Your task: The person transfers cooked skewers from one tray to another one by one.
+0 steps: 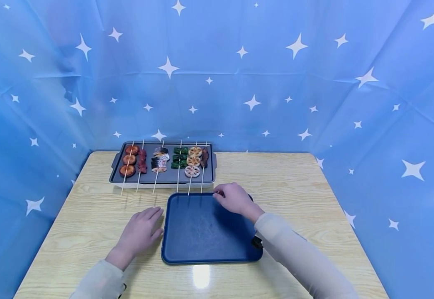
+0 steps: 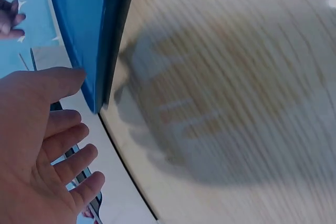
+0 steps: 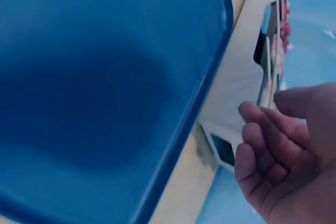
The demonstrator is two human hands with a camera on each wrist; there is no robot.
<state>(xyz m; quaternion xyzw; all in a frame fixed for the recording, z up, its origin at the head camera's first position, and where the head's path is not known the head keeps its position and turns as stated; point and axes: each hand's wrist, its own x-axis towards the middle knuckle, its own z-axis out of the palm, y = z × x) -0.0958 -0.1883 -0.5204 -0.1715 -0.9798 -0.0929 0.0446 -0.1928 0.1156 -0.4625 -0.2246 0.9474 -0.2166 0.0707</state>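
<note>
My right hand point(image 1: 233, 198) hovers over the far right part of a blue tray point(image 1: 206, 232), its fingers loosely curled. In the right wrist view thumb and fingertips point(image 3: 252, 111) are apart, with skewer sticks behind them. Nearest to it in the head view is a skewer of dark brown meat point(image 1: 204, 158), beside a lotus root skewer point(image 1: 193, 161). Just left of the tray is my left hand point(image 1: 140, 230), fingers relaxed and holding nothing. Its thumb point(image 2: 68, 81) overlaps the tray's edge in the left wrist view; I cannot tell whether they touch.
Behind the tray, a grill point(image 1: 168, 178) with a dark plate bears several skewers: brown rounds point(image 1: 127, 170), red meat point(image 1: 142, 162), silver-skinned fish point(image 1: 159, 163), green vegetable point(image 1: 180, 158). Their sticks overhang the front edge. A starry blue curtain point(image 1: 217, 108) surrounds the wooden table point(image 1: 295, 182).
</note>
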